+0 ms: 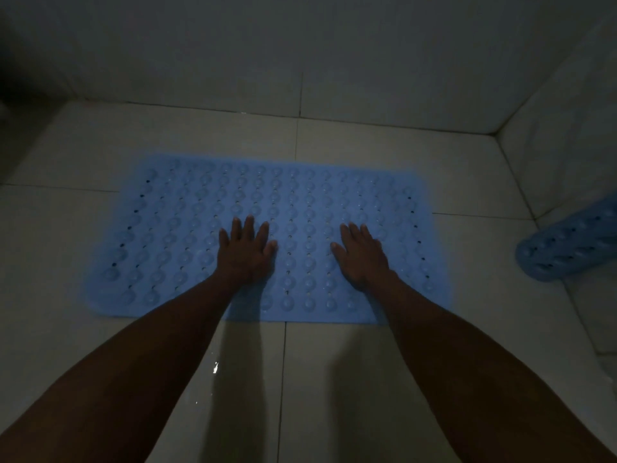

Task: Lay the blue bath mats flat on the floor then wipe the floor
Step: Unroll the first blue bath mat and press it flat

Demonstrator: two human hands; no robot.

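Mat (187, 235) is laid flat, pressed by left hand (245, 255) and right hand (362, 259) (fingers spread); right of it, rolled mat (567, 242) waits; wiping remains.

A dim home bathroom or shower area is indicated by the pale tiled floor (367, 155) with thin grout lines, met at its far edge and right edge by tiled walls (434, 61) that join in the far right corner. A blue rubber bath mat (187, 228), dotted with suction cups and drain holes, is spread flat on the floor, and a second mat (567, 245), rolled up, is seen at the right edge. Small wet glints are visible on the near floor tiles.
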